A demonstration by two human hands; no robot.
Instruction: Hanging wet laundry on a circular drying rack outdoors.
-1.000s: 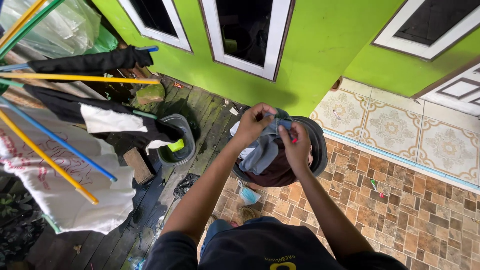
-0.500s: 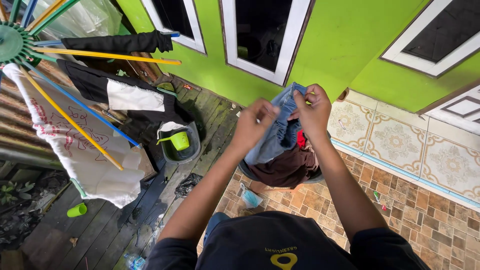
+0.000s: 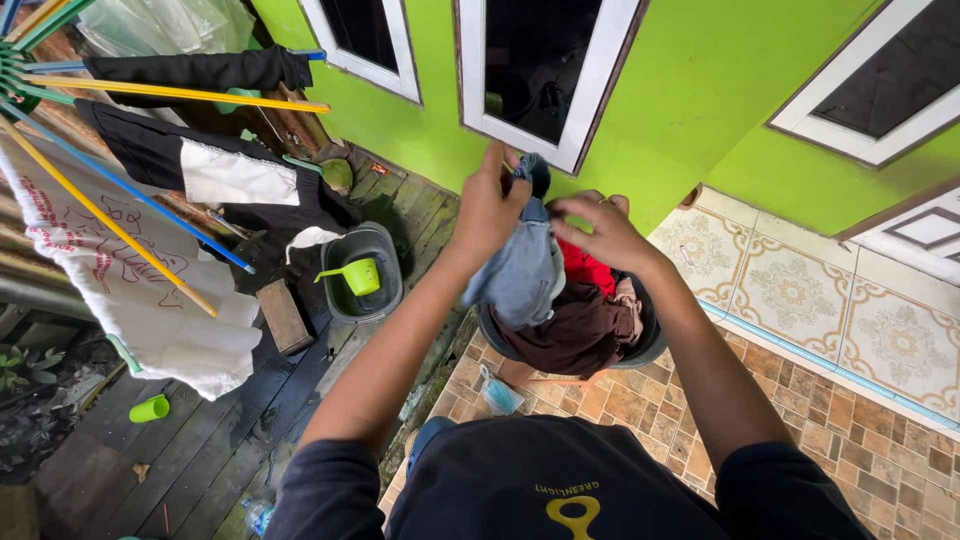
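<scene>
A: Start at far left. What hangs there?

B: Drying rack [image 3: 110,215] with yellow, blue and green rods fanning out from a hub at the top-left corner. Draped on it: a white cloth with red print [image 3: 120,300], a black-and-white garment [image 3: 215,170], and a black garment [image 3: 195,68] along the top rod.

A: Below the rack?

B: Dark wooden planks. A small green cup [image 3: 149,408] lies on them. Further right, a grey basin [image 3: 362,272] stands on the planks with a green dipper [image 3: 357,276] inside it.

A: Now the hands.

B: Left hand [image 3: 490,212] is raised, fingers closed on the upper edge of a grey-blue garment [image 3: 522,270]. The garment hangs down from the grip, in front of the green wall and above the tub. Right hand [image 3: 600,235] is just beside it, fingers pinched on the same garment's top edge. Both hands clamped on cloth, close together.

A: Under the garment?

B: A dark round tub [image 3: 640,345] on the brick-patterned floor, holding a brown cloth [image 3: 575,335] and a red cloth [image 3: 585,268]. The grey-blue garment's lower end touches or overlaps the pile; cannot tell which.

A: Far right?

B: Patterned floor tiles [image 3: 800,300] along the wall base; white-framed windows above.
</scene>
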